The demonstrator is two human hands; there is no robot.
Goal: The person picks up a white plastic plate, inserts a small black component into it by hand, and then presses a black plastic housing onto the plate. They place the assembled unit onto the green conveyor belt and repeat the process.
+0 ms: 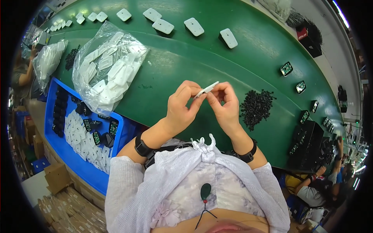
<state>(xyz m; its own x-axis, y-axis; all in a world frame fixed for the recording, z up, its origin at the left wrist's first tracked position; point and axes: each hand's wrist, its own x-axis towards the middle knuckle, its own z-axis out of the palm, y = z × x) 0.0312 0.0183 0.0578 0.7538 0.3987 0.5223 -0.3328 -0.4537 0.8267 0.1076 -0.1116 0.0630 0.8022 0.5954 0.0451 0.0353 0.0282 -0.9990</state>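
Note:
Between my two hands, above the green table, a thin white plastic cover (206, 89) is held tilted, seen nearly edge-on. My left hand (183, 101) pinches its lower left end with thumb and fingers. At the other end, my right hand (224, 103) grips it with thumb and bent fingers. A pile of small black parts (256, 108) lies on the table just right of my right hand. Left of my hands, a clear plastic bag (110, 70) full of similar white covers lies open on the table. Whether a small part sits in my fingertips is hidden.
A blue bin (83, 155) at the left holds white covers, black housings and circuit boards. White-topped units (194, 27) stand in a row along the far green belt (248, 23). Open units with green boards (286, 69) sit at the right. Co-workers (316, 190) sit at both sides.

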